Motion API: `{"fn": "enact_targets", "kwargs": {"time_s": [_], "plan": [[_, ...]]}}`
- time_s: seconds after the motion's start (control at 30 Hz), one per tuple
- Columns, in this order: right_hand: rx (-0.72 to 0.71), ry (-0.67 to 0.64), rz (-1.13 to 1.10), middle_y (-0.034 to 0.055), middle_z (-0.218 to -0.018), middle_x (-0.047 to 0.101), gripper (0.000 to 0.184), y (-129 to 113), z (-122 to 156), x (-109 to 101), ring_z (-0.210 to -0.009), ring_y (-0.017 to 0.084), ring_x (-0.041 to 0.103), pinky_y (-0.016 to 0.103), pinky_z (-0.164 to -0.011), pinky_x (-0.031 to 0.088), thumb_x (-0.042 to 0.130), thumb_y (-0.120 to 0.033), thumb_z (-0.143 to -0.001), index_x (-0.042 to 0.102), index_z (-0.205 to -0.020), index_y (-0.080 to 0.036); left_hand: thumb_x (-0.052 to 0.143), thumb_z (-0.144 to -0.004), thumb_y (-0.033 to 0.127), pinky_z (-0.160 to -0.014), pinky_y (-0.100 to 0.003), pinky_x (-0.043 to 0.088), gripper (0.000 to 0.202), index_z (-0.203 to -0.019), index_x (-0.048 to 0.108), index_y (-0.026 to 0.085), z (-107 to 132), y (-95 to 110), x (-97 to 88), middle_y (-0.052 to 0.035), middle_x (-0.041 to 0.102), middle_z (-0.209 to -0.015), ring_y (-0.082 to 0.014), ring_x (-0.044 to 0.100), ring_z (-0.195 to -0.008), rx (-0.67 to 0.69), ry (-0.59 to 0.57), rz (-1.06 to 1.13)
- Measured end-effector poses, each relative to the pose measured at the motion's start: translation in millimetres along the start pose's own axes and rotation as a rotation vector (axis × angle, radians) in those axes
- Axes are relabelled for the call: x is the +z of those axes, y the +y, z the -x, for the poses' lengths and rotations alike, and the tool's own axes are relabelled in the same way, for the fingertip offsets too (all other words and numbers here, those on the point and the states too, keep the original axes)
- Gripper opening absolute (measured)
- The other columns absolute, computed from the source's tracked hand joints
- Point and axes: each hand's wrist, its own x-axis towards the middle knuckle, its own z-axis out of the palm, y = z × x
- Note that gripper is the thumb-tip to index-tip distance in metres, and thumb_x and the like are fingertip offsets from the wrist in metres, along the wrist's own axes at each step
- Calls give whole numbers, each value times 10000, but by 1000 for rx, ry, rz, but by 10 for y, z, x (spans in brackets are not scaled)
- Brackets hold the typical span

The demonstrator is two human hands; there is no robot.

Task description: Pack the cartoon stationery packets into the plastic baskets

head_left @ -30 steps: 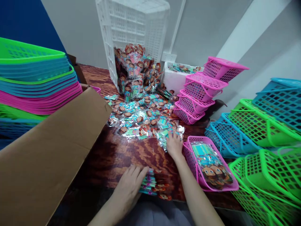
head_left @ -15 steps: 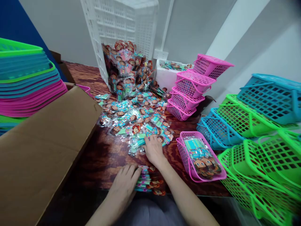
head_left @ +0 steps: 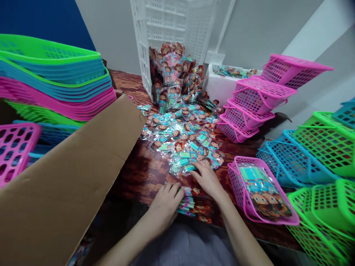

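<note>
1. The left hand (head_left: pixel 167 201) is laid, fingers close together, against the near end of a row of packets (head_left: pixel 188 203); whether the row is gripped cannot be told.
2. The right hand (head_left: pixel 206 178) is placed farther forward, thumb apart from the fingers, at the near edge of the loose packets (head_left: pixel 180 135); whether one is pinched cannot be told.
3. Beyond both hands, the loose packets are spread over the wood-patterned table (head_left: pixel 135 177), up to a white crate (head_left: pixel 166 22) filled with more.
4. To the right hand's right, packets are contained in a pink basket (head_left: pixel 235 184); blue and green baskets are set farther right.
5. Beyond the right hand, pink baskets (head_left: pixel 246 101) are stacked.
6. To the left hand's left, a cardboard box (head_left: pixel 80 162) and nested baskets (head_left: pixel 69 83) are seen.
</note>
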Motion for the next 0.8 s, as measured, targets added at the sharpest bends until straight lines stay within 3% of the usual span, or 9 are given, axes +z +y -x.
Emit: {"fn": "enact_targets", "kwargs": {"time_s": [0.13,0.33,0.43,0.53,0.63,0.8], "plan": [[-23,3,-135,86,-1175,644,310,-31,191,-81,-1147,233,543,376,-1025,392,531,-257,-930,643,-1211,-189,565,-763,82,-1017,-446,402,606,-1340,421,196,-9,-23,15,-100,502,-1369,-293,461,-1200,21,10,2],[-100,-295,-369,57,-1193,669,334,-130,424,-254,-1122,226,586,354,-998,429,647,-311,-863,676,-1187,-234,560,-776,103,-1038,-445,386,658,-1401,362,161,8,-91,93,-128,507,-1388,-294,472,-1225,59,102,64],[-101,-358,-365,55,-1182,697,344,-125,425,-210,-1107,232,611,356,-991,436,645,-314,-860,686,-1191,-230,561,-744,64,-1101,-469,342,836,-1503,228,171,28,-113,150,-141,404,-1504,-301,410,-1329,80,160,74],[-90,-377,-388,45,-1182,716,308,-108,380,-163,-1080,229,645,345,-965,453,579,-326,-906,700,-1173,-231,565,-724,28,-1156,-518,277,952,-1554,134,203,53,-116,198,-142,247,-1601,-326,245,-1455,84,248,55],[-74,-382,-399,40,-1150,733,308,-113,338,-160,-1056,230,667,336,-945,463,535,-362,-939,713,-1155,-231,551,-736,5,-1170,-562,247,963,-1570,114,208,93,-111,236,-152,134,-1636,-347,115,-1502,57,351,47],[-76,-358,-364,29,-1122,744,303,-158,337,-167,-1038,230,680,343,-922,473,483,-341,-964,722,-1121,-240,516,-768,-4,-1160,-612,250,937,-1575,94,216,183,-108,322,-159,57,-1646,-368,72,-1509,-10,471,100]]}}
